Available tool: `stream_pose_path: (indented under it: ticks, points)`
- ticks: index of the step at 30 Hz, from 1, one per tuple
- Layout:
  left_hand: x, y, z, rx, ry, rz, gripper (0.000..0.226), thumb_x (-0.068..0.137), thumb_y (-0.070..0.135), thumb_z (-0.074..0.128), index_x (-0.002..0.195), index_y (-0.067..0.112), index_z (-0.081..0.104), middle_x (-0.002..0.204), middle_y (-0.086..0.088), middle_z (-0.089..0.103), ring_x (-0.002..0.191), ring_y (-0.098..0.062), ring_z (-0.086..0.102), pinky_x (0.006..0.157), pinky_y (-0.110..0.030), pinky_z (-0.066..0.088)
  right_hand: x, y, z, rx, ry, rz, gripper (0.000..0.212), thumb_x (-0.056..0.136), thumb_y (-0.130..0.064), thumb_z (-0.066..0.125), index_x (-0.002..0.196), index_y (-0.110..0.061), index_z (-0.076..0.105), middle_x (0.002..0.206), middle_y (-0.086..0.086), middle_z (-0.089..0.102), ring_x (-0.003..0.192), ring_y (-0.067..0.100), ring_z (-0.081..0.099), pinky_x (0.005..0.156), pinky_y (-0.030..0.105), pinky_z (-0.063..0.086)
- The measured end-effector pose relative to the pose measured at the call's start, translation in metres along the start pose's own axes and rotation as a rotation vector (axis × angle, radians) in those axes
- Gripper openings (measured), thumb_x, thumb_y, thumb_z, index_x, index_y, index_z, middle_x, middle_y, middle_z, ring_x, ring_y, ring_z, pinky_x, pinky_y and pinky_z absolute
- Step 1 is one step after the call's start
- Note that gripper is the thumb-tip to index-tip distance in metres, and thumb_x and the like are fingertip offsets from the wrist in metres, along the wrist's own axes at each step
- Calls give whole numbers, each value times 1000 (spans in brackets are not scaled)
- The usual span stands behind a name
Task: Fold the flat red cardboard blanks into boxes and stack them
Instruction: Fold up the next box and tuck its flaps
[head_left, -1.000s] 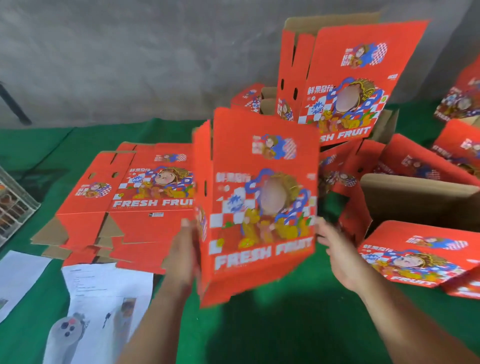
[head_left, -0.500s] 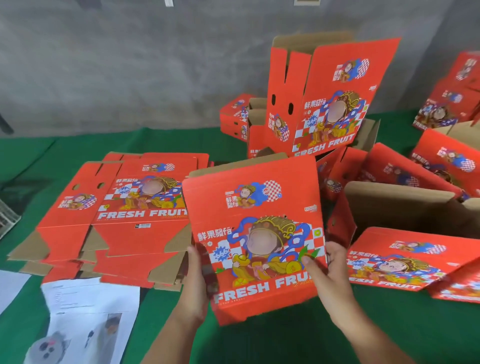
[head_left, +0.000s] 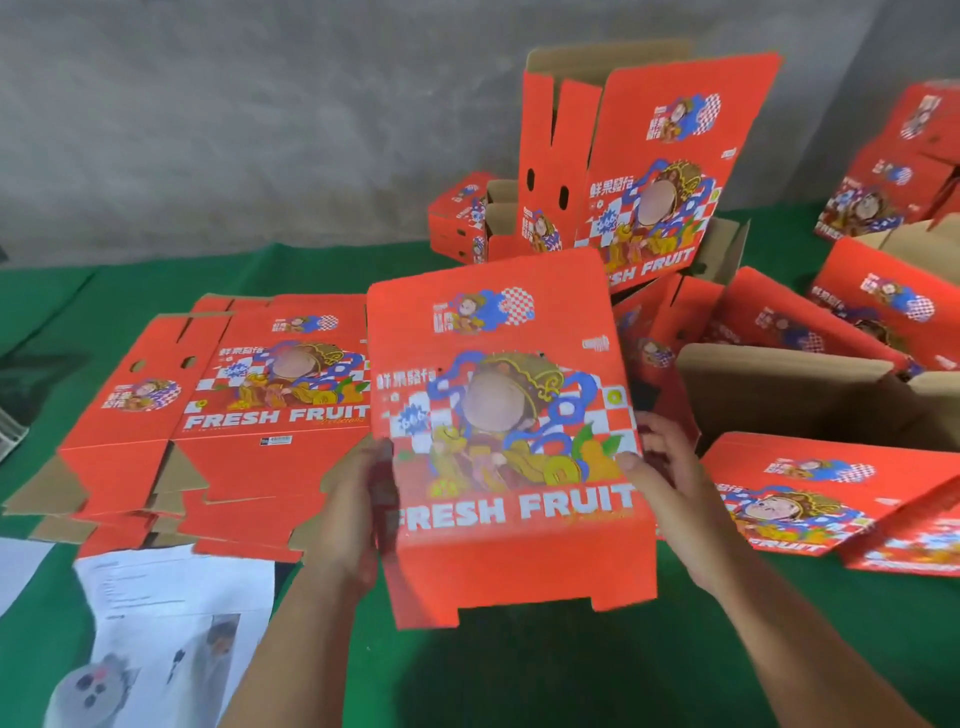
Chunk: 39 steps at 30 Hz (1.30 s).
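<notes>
I hold a red "FRESH FRUIT" cardboard box (head_left: 498, 415) in the air over the green table, its printed face turned up toward me and its bottom flaps hanging at the near edge. My left hand (head_left: 358, 499) grips its left side with the thumb on the printed face. My right hand (head_left: 670, 483) grips its right side the same way. A pile of flat red blanks (head_left: 223, 415) lies on the table to the left. Folded red boxes (head_left: 644, 171) stand and lean in a heap behind and to the right.
Green cloth (head_left: 571, 675) covers the table. Printed paper sheets (head_left: 171, 623) lie at the near left. An open brown box interior (head_left: 810, 395) sits at the right, with more red boxes (head_left: 810, 499) in front of it. A grey wall (head_left: 260, 130) stands behind the table.
The box has turned from standing on edge to lying face-up toward me and has come closer. Both hands moved with it and now grip its two sides.
</notes>
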<state>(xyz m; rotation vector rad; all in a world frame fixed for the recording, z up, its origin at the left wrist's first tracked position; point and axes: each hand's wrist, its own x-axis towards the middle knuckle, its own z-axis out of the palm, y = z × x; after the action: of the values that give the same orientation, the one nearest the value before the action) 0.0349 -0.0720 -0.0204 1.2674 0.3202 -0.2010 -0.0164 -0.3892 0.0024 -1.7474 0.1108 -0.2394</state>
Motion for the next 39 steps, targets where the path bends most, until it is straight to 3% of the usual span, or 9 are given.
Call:
stream_pose_path:
  ticks: [4,7,12,16,21,25,31,34,39]
  points:
    - [-2,10,-5,-213,-136,-50,44,103,38,56,144,25,58,128,-8,73,112,-29,72,91,-45,60,0,-27,9,-11,-105,-108,51,100,-25,58,147,-44,49,140,-13,64,129,12,61,104,38,51]
    - [-6,5,-5,-186,-41,130,41,103,7,54,143,19,51,117,-10,76,95,-22,76,72,-35,62,1,-36,19,-33,-134,-116,50,108,-14,53,152,-37,46,141,-17,63,130,7,60,109,36,50]
    - [-23,-12,0,90,112,261,37,103,17,63,133,30,46,95,10,79,88,-2,72,70,-12,55,17,-58,23,-270,-183,-144,53,108,-21,51,158,-33,37,147,-13,57,136,2,52,118,40,39]
    - [-42,-28,14,226,73,219,50,83,35,70,123,26,42,117,-11,65,100,-28,64,90,-51,56,49,-101,13,-522,-269,-283,54,106,-17,52,158,-24,38,150,-1,55,137,16,52,117,37,37]
    - [-60,-41,52,283,-221,100,76,76,50,75,142,32,41,144,21,54,133,-4,54,115,-40,44,93,-161,-9,-861,-234,-394,50,100,-16,59,148,-30,51,142,-4,61,122,11,55,91,13,36]
    - [-64,-34,91,568,-520,161,31,89,40,69,119,45,68,120,11,72,94,-1,63,90,-19,50,109,-171,-13,-871,-123,-299,47,96,-11,55,134,-39,51,127,2,65,101,16,60,80,27,45]
    - [-21,31,65,757,176,998,40,91,24,70,130,22,63,130,-1,63,125,-14,56,111,-37,41,102,-135,-37,-824,-65,-217,45,104,-13,52,142,-36,45,136,5,62,120,26,61,91,33,46]
    - [8,68,44,778,363,917,93,81,54,71,158,17,35,158,-13,36,151,-25,29,125,-32,19,103,-133,-56,-807,-33,-276,43,103,-10,54,141,-31,49,133,3,65,121,25,61,97,37,48]
    - [25,73,64,516,-104,608,99,88,32,83,162,34,17,141,12,57,131,1,55,112,-22,41,107,-146,-79,-816,-49,-307,45,102,-5,54,141,-29,55,129,0,67,119,20,61,104,38,47]
